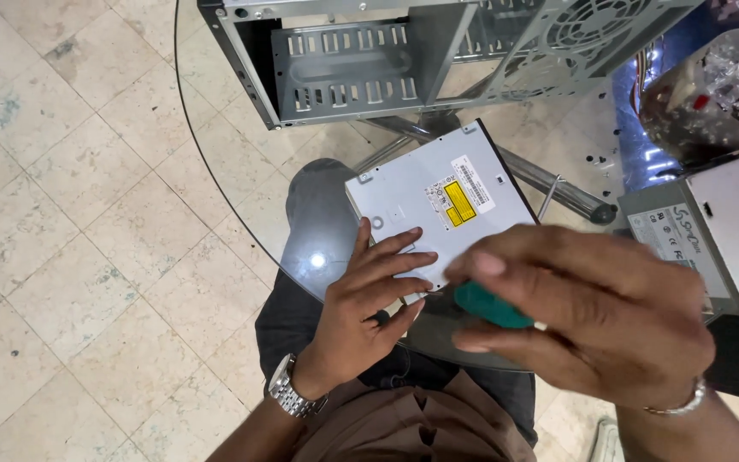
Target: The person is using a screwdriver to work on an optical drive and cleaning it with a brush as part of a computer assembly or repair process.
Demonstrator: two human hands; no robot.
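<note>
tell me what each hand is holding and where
The right hand grips a green tool handle in its fingers. The left hand lies flat on the near corner of the grey drive, steadying it.

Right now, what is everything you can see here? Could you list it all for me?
Optical drive: one, silver-grey with a yellow label, flat on the glass table.
Computer case: one, bare grey metal, open, at the table's far side.
Power supply box: one, grey, at the right edge.
Clear bag of small parts: one, upper right.
Glass table: one, round, clear, on metal legs.
Tiled floor: beige, below.
Teal tool handle: one, in the right hand.
Left hand: fingers resting on the drive's near edge; metal watch on the wrist.
Right hand: closed around the handle; blurred.
</note>
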